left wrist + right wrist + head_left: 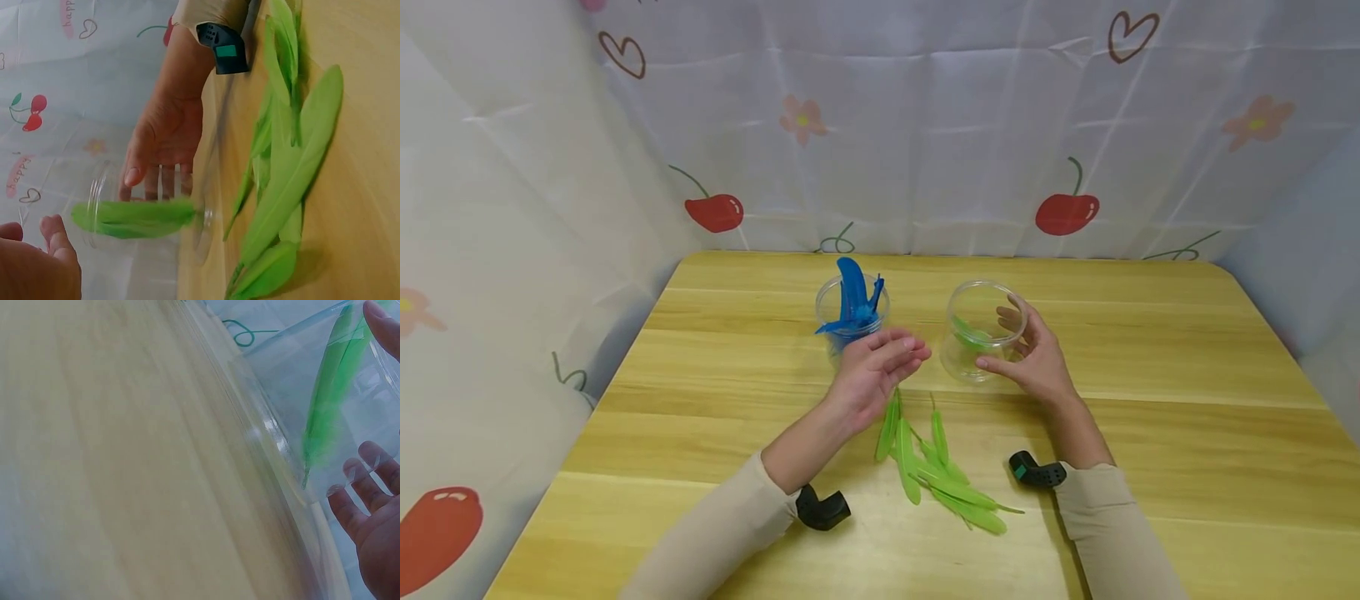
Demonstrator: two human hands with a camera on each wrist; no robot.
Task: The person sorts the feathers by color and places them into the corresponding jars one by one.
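A clear plastic jar (957,360) stands at the back of the table with one green feather (972,335) leaning inside it. My right hand (1039,354) holds this jar from the right, thumb on the near side and fingers round the far side; the right wrist view shows fingertips (353,469) against its wall. Between the two jars, my left hand (880,373) hovers with its fingers fairly straight and nothing in them. Just behind it, a second clear jar (822,302) is filled with blue feathers (854,296), its lower part partly hidden by the hand.
Several loose green feathers (951,479) lie in a pile on the wooden table (1187,400), in front of the jars and between my forearms. A black device is strapped at each wrist. Behind the table hangs a white printed curtain (910,150).
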